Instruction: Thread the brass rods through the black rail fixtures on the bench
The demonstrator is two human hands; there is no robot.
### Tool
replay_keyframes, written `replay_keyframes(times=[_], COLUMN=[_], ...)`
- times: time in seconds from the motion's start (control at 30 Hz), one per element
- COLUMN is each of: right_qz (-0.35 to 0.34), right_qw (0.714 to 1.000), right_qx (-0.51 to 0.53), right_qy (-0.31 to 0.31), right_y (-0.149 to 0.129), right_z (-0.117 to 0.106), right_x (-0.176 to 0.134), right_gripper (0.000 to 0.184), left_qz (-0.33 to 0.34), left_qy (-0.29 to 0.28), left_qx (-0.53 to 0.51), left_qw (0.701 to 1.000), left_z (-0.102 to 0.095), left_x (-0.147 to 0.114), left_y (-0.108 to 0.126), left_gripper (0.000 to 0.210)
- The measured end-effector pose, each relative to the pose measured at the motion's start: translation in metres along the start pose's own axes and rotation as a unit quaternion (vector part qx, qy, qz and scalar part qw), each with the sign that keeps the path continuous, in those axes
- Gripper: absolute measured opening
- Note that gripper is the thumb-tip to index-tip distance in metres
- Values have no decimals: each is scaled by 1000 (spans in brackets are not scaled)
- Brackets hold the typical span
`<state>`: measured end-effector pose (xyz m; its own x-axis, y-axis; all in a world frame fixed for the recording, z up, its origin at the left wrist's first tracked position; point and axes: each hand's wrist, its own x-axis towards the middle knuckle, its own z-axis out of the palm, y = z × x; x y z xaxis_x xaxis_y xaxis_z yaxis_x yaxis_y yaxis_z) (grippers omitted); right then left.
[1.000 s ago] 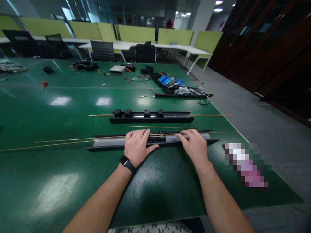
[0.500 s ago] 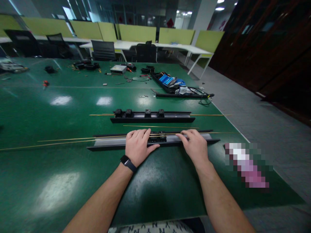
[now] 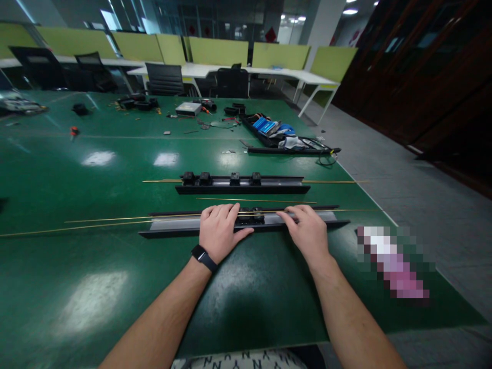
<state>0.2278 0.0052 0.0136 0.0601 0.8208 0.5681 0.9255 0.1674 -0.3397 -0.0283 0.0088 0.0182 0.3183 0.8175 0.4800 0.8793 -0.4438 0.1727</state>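
In the head view a long black channel (image 3: 180, 225) with a pale inner floor lies crosswise in front of me. My left hand (image 3: 219, 228) grips it near the middle, fingers over the far side and thumb along the near edge. Small black blocks (image 3: 258, 215) sit inside the channel, between my hands; others may be hidden under my left hand. Thin brass rods (image 3: 115, 219) run along the channel and stick out far to the left. My right hand (image 3: 307, 228) pinches a brass rod between thumb and fingers, just right of the blocks.
Behind lies a second black channel (image 3: 242, 189) with several black blocks and rods in it. A loose brass rod (image 3: 253, 200) lies between the channels. A long black tray (image 3: 255, 134) with blue packets is farther back. A pixelated pink-white item (image 3: 395, 264) lies at right.
The far left end of one brass rod has shifted slightly to the right. My right fingertips are a touch farther left. My left hand stays in place.
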Motion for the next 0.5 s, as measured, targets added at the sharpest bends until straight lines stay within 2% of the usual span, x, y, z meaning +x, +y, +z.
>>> replay_keyframes(times=[0.23,0.4,0.5], right_qz=[10,16,0], right_qw=[1000,1000,1000], right_qx=[-1,15,11], right_qy=[0,-7,-9], right_y=[11,1,-3], right_z=[-8,-7,-2], right_x=[4,1,-1], right_gripper=[44,54,49], left_qz=[-1,-4,-2], left_qy=[1,4,7], left_qx=[0,-2,-2], left_qw=[1000,1000,1000], left_z=[1,2,2], left_x=[0,-1,0], left_y=[0,0,0], left_gripper=[66,67,67])
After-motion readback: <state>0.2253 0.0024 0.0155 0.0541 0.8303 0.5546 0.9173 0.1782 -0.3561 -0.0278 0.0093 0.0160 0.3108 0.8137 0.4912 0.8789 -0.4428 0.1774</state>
